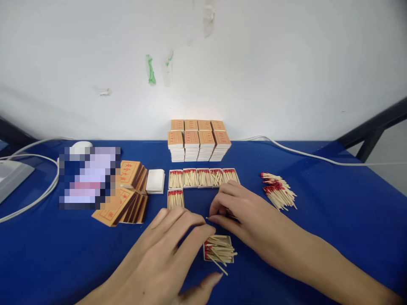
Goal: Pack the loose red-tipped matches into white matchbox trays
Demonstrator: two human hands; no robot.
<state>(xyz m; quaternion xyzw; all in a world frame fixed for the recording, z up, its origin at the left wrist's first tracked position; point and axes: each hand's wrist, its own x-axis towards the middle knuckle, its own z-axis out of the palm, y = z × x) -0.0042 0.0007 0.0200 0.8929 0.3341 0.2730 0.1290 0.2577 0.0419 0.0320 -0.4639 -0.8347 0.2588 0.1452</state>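
A small white tray of matches (219, 249) lies on the blue table nearest me, its matches jumbled and one sticking out over the front edge. My left hand (174, 241) is over its left side, fingers apart, with the index fingertip at the tray's upper left corner and the thumb low beside the jutting match. Just beyond the tray, my right hand (240, 207) is curled, with the pale end of a match (207, 218) showing at its thumb and fingertips. The rest of what it holds is mostly hidden. Behind the hands, filled matchbox trays (190, 178) stand in a row.
Stacked closed matchboxes (199, 146) stand near the wall. To the left are orange matchbox sleeves (127, 197), stacked white trays (155, 181) and a pixelated phone-like object (92, 178). Loose matches (280, 191) lie at right. A white cable (302, 152) crosses the back.
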